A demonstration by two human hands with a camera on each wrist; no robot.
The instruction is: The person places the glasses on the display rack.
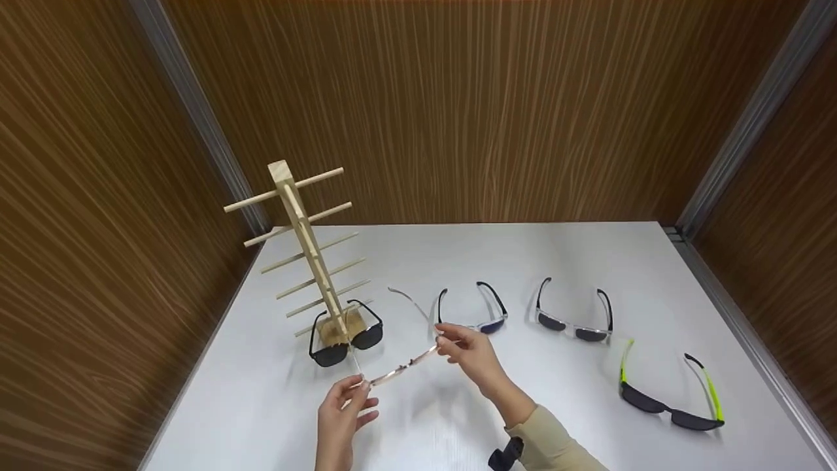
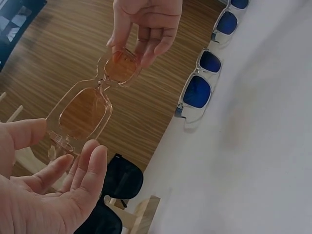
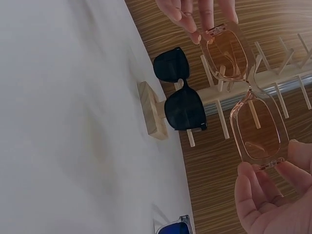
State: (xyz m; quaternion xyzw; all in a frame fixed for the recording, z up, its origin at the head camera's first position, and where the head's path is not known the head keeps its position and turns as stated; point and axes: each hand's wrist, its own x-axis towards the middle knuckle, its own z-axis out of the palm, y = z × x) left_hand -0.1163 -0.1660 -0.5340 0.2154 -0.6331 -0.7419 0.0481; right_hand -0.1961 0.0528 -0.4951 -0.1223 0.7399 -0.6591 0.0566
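A pair of sunglasses (image 3: 258, 127) with a clear pinkish frame and orange-brown lenses is held up in the air between both hands. My left hand (image 1: 343, 413) pinches its left hinge corner, and my right hand (image 1: 472, 355) pinches the opposite corner. The temples are unfolded and point away toward the back. Just beyond the left hand stands a wooden display rack (image 1: 307, 242) with several pegs, slanting in the head view. On its lowest part hang black sunglasses (image 1: 330, 355), their dark lenses facing me.
Behind my right hand lie clear-framed sunglasses with blue lenses (image 1: 492, 326). Farther right are another clear-framed pair (image 1: 590, 335) and black sunglasses with yellow-green temples (image 1: 694, 421). Wood-grain panels wall in the white table (image 1: 523, 261) at the back and sides.
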